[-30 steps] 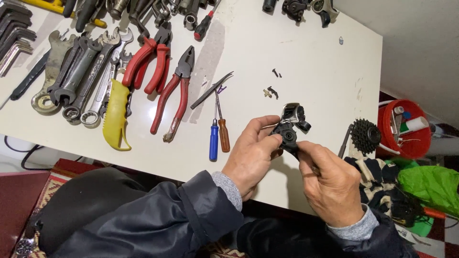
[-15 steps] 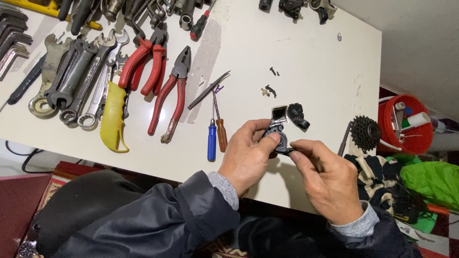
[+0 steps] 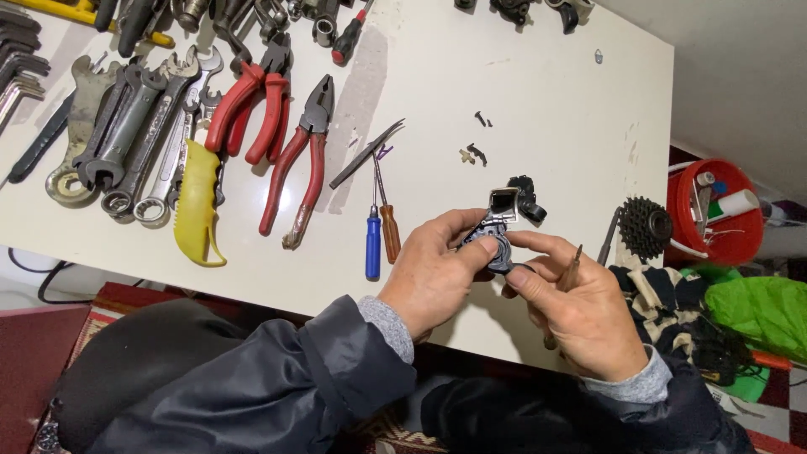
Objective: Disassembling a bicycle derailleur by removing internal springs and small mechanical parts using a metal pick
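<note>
A small black-and-metal mechanical part (image 3: pixel 498 234) is being pinched by the left hand (image 3: pixel 433 273) and right hand (image 3: pixel 580 307), both grasping it; seemingly rigid, light, best held at its body.

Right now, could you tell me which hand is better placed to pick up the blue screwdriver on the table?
Left, probably. The left hand lies beside the blue screwdriver, though its fingers pinch the black part. The right hand is farther away and already holds a thin tool.

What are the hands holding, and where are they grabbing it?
Both hands grip a small black-and-grey metal part. The left hand pinches its lower left side; the right hand touches its lower right edge and also holds a thin tool.
</note>
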